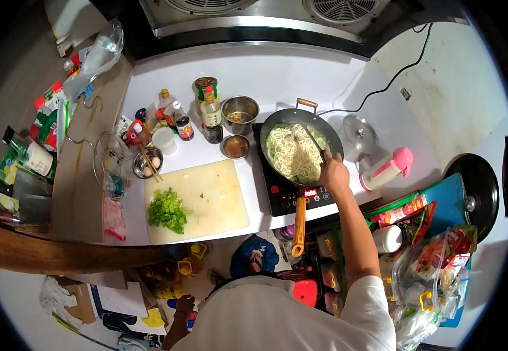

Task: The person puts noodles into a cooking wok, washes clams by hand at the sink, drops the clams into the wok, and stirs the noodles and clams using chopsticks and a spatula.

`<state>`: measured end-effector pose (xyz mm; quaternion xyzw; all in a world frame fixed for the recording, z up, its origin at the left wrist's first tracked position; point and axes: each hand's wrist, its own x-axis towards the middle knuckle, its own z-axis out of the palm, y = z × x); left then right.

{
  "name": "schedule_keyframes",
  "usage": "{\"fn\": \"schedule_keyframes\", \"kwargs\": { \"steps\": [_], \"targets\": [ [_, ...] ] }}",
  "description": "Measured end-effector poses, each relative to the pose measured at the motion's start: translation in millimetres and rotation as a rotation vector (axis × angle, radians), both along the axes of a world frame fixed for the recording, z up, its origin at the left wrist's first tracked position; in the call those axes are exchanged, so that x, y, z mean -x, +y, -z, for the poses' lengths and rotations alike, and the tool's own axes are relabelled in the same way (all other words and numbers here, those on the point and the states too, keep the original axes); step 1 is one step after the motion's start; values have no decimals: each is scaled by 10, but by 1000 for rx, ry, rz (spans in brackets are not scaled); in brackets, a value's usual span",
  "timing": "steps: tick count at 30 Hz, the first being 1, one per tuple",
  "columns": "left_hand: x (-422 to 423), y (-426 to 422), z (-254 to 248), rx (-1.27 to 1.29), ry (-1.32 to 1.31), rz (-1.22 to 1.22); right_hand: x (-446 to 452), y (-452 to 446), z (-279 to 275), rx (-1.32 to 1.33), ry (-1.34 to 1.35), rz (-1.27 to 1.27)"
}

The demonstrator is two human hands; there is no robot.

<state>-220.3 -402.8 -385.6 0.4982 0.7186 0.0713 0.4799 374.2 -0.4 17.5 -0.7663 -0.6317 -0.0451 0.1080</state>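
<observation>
On the induction cooker point(284, 205), a dark wok point(334, 143) holds pale noodles point(295, 153) with green leaves around them. My right hand point(334, 172) is over the wok's right rim, closed around a thin dark utensil point(318, 144) whose far end reaches into the noodles; its exact kind is hard to make out. The wok's wooden handle point(299, 228) points toward me. Down beside my body hangs my left hand point(185, 303), small and in shadow, fingers curled, with nothing visible in it. Chopped greens point(169, 210) lie on the cutting board point(221, 202).
Left of the wok stand a metal pot point(240, 111), a small bowl of brown sauce point(236, 147) and several bottles point(212, 117). A bowl with eggs point(147, 162) sits behind the board. To the right are a glass lid point(360, 134) and a pink-capped bottle point(386, 169).
</observation>
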Motion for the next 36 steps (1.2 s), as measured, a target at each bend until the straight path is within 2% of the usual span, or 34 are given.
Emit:
{"fn": "schedule_keyframes", "kwargs": {
  "steps": [2,5,6,8,12,13,14,17,19,22,25,26,28,32,34,36],
  "targets": [
    [-58,135,-190,69,-145,-246,0,111,-1,1,-3,-41],
    [-188,306,-467,100,-211,-367,6,152,40,77,-52,-132],
    [-166,295,-343,154,-332,-566,-7,123,51,76,-54,-142],
    [-305,390,-551,144,-309,-587,-100,60,70,112,-35,-203],
    [-437,449,-755,163,-327,-570,-157,-84,-261,236,-44,-199],
    [-384,385,-605,163,-328,-572,-121,-126,-449,274,-38,-152],
    [-326,322,-459,164,-407,-604,-190,-144,-497,265,-119,-153],
    [-217,83,-70,149,-487,-629,-355,-160,-540,249,-133,-149],
    [-204,55,-78,136,-487,-614,-150,-263,-773,119,-93,-189],
    [-199,81,-198,194,-420,-623,2,-234,-712,84,-141,-252],
    [-117,136,-142,209,-521,-674,99,-241,-612,68,-279,-364],
    [-56,187,-62,148,-498,-573,128,-251,-606,53,-288,-398],
    [-44,239,-89,91,-476,-473,47,-255,-526,71,-311,-383],
    [-145,446,-193,152,-490,-609,-210,-321,-525,115,-360,-324],
    [-217,465,-278,171,-496,-624,-207,-487,-752,59,-305,-327],
    [-325,417,-377,53,-407,-553,-202,-682,-1060,186,-161,-219]
  ]
}}
